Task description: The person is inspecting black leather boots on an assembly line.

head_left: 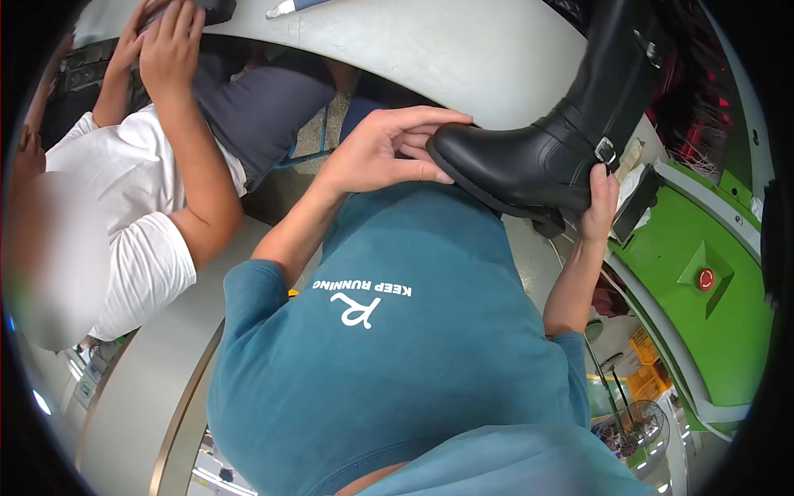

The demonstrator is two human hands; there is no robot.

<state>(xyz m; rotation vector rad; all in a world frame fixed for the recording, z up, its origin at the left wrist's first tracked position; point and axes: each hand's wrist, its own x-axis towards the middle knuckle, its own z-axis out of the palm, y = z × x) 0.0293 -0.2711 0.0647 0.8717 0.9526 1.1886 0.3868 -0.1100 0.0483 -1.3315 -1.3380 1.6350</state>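
Observation:
A tall black leather boot (513, 161) is held in front of my chest, its toe pointing left and its shaft rising to the upper right. Straps with silver buckles cross its ankle and upper shaft. The toe sits between the thumb and fingers of my left hand (385, 150), which is closed lightly about it. At the heel end, my right hand (599, 205) grips the back of the boot; some of its fingers are hidden behind the leather.
A pale worktable (372, 45) curves behind the boot, with a white-tipped tool (283, 9) on it. To the left a co-worker in a white shirt (145, 161) handles a dark item (217, 10). A green machine (703, 240) with a red button (705, 279) stands right.

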